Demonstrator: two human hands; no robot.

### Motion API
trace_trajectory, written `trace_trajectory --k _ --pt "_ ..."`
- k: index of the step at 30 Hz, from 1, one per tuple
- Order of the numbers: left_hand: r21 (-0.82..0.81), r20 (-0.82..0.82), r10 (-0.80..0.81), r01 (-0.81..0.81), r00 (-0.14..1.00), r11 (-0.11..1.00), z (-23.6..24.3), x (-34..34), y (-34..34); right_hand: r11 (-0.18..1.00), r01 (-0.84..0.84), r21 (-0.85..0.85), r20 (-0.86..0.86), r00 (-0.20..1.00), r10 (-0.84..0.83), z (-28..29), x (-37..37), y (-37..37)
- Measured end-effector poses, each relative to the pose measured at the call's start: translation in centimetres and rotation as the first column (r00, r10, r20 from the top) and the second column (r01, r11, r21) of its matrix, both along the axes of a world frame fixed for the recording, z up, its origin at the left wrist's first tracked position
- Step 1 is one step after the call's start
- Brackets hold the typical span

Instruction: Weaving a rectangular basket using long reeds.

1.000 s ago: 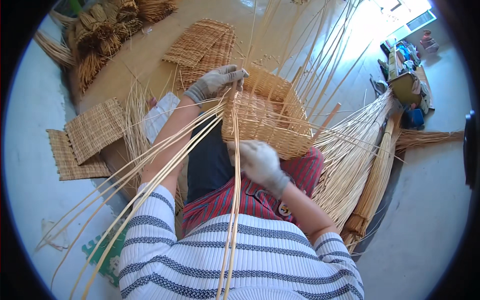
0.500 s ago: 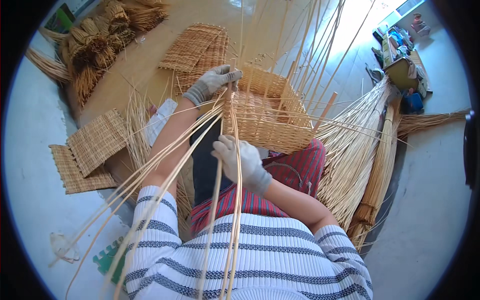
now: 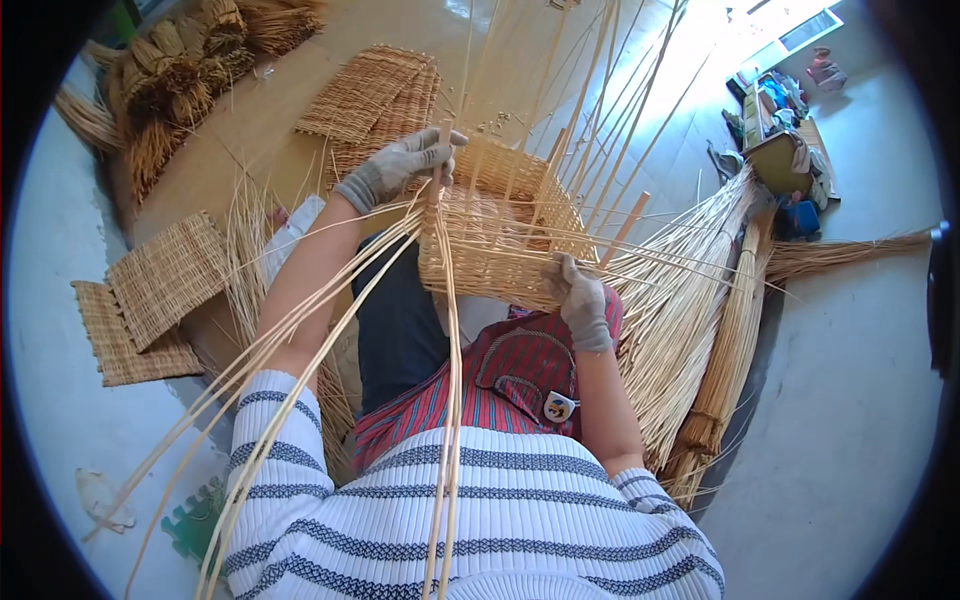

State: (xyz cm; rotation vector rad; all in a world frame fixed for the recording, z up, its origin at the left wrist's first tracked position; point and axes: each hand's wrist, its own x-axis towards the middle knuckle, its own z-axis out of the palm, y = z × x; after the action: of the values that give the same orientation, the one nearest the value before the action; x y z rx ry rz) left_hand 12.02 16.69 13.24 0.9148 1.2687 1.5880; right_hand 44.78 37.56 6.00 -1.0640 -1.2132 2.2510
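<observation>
A rectangular wicker basket (image 3: 490, 262), partly woven, is tilted above my lap, with tall thin stakes rising from its walls. My left hand (image 3: 405, 165), in a grey-white work glove, is closed around the wooden stick (image 3: 437, 165) at the basket's near left corner. At the lower right corner, my gloved right hand (image 3: 582, 305) grips the basket wall; some of its fingers are hidden. Long loose wicker strands (image 3: 335, 290) fan from the left corner toward the lower left. Others (image 3: 450, 400) hang straight down over my striped sweater. Another wooden stick (image 3: 626, 228) stands at the right corner.
Woven panels lie on the floor at far left (image 3: 365, 95) and near left (image 3: 168, 280). Bundles of straw-coloured material (image 3: 185, 85) are heaped at the back left. To the right spreads a large sheaf of pale strands (image 3: 680, 310), and a cluttered bench (image 3: 785, 150) stands behind it.
My right hand has left the hanging strands in front and moved right, onto the basket's lower right corner. My left hand keeps its hold. The whole view has shifted slightly.
</observation>
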Motion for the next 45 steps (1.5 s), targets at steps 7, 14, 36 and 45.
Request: trace_trajectory --k 7,14,36,45 --pt "0.169 0.119 -0.094 0.073 0.988 0.983 -3.0 1.0 -2.4 0.985 0.020 0.171 -0.026 1.000 -0.016 0.2 -0.3 -0.8" --pt "0.111 -0.636 0.108 -0.047 0.764 0.993 -6.6 6.1 -4.3 0.981 0.073 0.179 -0.027 0.997 -0.069 -0.5 -0.4 -1.0" --pt "0.198 -0.243 0.550 -0.514 0.799 0.835 -12.5 8.6 -1.9 -0.043 -0.601 0.798 0.532 0.670 0.517 16.4 -20.7 -1.4" --pt "0.261 -0.193 0.586 -0.535 0.787 0.804 -14.0 7.8 -0.8 0.060 -0.713 0.698 0.685 0.641 -0.347 13.2 -22.7 -2.3"
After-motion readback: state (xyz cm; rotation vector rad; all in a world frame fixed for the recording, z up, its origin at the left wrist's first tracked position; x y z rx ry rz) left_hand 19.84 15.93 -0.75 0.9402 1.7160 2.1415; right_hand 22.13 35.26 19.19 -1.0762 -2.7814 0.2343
